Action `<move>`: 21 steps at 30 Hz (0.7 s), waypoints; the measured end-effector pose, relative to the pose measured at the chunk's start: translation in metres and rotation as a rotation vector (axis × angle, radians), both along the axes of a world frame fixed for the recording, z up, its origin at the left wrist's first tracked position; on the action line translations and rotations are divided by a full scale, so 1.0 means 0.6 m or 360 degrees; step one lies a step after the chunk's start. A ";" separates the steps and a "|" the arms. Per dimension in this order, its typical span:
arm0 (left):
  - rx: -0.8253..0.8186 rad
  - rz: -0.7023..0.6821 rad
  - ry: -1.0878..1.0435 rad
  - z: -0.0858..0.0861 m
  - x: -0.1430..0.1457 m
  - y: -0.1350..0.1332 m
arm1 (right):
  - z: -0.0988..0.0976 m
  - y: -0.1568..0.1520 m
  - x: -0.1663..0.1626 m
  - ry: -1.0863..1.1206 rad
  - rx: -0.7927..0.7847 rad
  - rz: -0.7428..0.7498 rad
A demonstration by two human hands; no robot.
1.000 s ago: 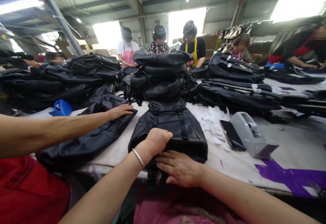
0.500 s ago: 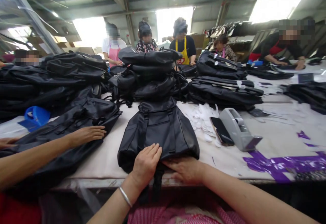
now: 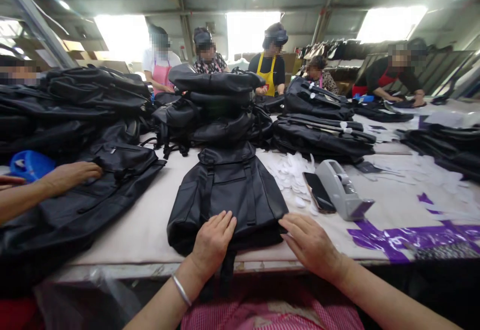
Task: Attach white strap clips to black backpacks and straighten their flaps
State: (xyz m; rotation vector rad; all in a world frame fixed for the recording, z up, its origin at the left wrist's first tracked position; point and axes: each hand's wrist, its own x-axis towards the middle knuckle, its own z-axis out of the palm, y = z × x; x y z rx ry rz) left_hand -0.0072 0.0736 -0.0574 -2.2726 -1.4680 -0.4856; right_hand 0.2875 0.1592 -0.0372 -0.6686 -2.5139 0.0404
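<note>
A black backpack lies flat on the table before me, its flap end away from me and two straps running down its front. My left hand rests on its near edge, fingers stretched out over the front panel. At the bag's near right corner is my right hand, fingers extended and touching the side. A dark strap hangs from the bag over the table edge.
A co-worker's hand is on another black bag at left, near a blue tape dispenser. Stacked black bags stand behind. At right are white paper pieces, a phone, a grey tape dispenser and purple tape.
My right hand has come out from under the bag's near edge and moved right to its corner. My left hand stays put. The co-worker's hand at left has drawn back leftward.
</note>
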 end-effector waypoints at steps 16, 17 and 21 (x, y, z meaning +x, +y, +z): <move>-0.0350 0.0310 -0.0198 0.082 -0.153 -0.059 | -0.065 0.080 -0.043 0.0026 0.0139 0.0330; -0.0319 0.0285 -0.0138 0.078 -0.157 -0.056 | -0.062 0.081 -0.041 0.0016 0.0146 0.0353; -0.0089 0.0318 0.0092 0.055 -0.155 -0.052 | -0.062 0.083 -0.032 -0.0016 0.0207 0.0405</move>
